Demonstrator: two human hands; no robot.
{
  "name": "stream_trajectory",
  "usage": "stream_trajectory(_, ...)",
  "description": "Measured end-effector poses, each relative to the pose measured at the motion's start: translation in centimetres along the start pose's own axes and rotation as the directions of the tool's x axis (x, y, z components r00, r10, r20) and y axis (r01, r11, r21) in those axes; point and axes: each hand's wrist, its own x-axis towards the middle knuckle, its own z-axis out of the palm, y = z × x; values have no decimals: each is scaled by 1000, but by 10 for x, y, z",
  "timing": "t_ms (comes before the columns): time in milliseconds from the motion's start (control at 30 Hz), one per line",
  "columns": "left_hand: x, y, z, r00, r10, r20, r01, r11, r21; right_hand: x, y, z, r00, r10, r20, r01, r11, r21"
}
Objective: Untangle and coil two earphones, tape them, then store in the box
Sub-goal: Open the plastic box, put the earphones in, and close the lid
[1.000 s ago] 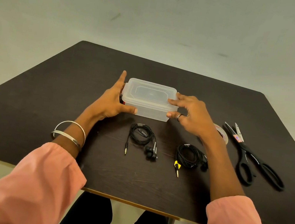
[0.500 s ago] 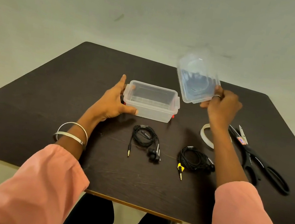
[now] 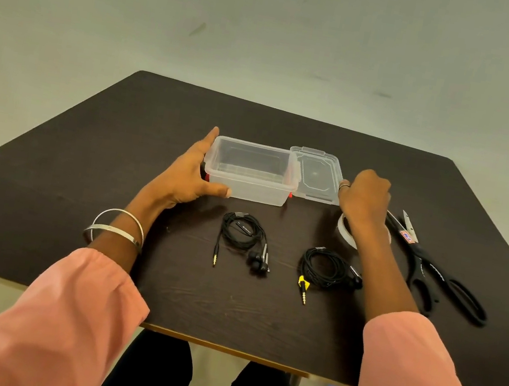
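My left hand [image 3: 186,178] braces the open clear plastic box [image 3: 250,172] — fingers straight. My right hand [image 3: 365,199] pinches the clear lid [image 3: 315,176] lying just right of it. Two coiled black earphones [image 3: 244,236] [image 3: 326,269] lie nearer on the dark table [image 3: 82,164].

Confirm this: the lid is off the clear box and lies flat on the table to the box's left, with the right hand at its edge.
Not quite. In the head view the lid lies flat to the right of the clear box, not the left. The rest holds: the lid is off, resting on the table, with the right hand at its edge.
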Motion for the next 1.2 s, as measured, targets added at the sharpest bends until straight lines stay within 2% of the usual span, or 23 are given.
stream_trajectory(167, -11, -1, -8, 998, 56, 32, -51, 991, -121, -4, 3, -12, 998, -60, -21, 62, 993, 102)
stream_trajectory(233, -20, 2, -8, 990, 108, -93, -119, 987, -112, -14, 3, -26, 988, -146, 39, 137, 974, 183)
stream_trajectory(267, -26, 5, -5, 964, 153, -218, -172, 983, -71, -22, 2, -36, 974, -200, 104, 173, 959, 225)
stream_trajectory(333, -35, 10, 0, 838, 279, -468, -258, 960, 109, -39, 2, -55, 903, -326, 280, 243, 925, 293)
stream_trajectory(367, -39, 16, 3, 779, 340, -526, -291, 940, 177, -46, 4, -61, 853, -369, 368, 269, 917, 295)
stream_trajectory(400, -42, 23, 5, 766, 375, -522, -320, 927, 195, -49, 7, -63, 808, -390, 442, 298, 917, 265)
stream_trajectory(467, -45, 37, 11, 856, 382, -348, -329, 922, 205, -54, 11, -63, 752, -390, 531, 382, 915, 131)
stream_trajectory(533, -43, 45, 19, 937, 338, -88, -273, 867, 417, -59, 13, -61, 731, -376, 570, 425, 904, 51)
stream_trajectory(600, -38, 45, 29, 970, 239, 43, -215, 765, 607, -66, 10, -60, 701, -375, 606, 456, 890, 23)
stream_trajectory(667, -37, 43, 38, 985, 151, 84, -167, 703, 691, -72, 8, -57, 693, -387, 608, 506, 862, -27)
stream_trajectory(767, -35, 43, 46, 989, 97, 111, -147, 634, 759, -77, 7, -54, 711, -401, 578, 513, 858, -35)
stream_trajectory(933, -31, 47, 42, 978, 41, 203, -183, 631, 754, -80, 6, -56, 730, -407, 550, 509, 860, -40)
stream_trajectory(1033, -33, 47, 42, 975, 59, 215, -209, 577, 790, -80, 3, -58, 752, -421, 508, 499, 867, -20)
stream_trajectory(1167, -43, 50, 38, 954, 194, 230, -288, 364, 886, -76, -5, -65, 755, -478, 449, 485, 868, 108)
stream_trajectory(1200, -44, 52, 35, 944, 238, 229, -302, 345, 889, -74, -8, -68, 759, -492, 427, 481, 865, 142)
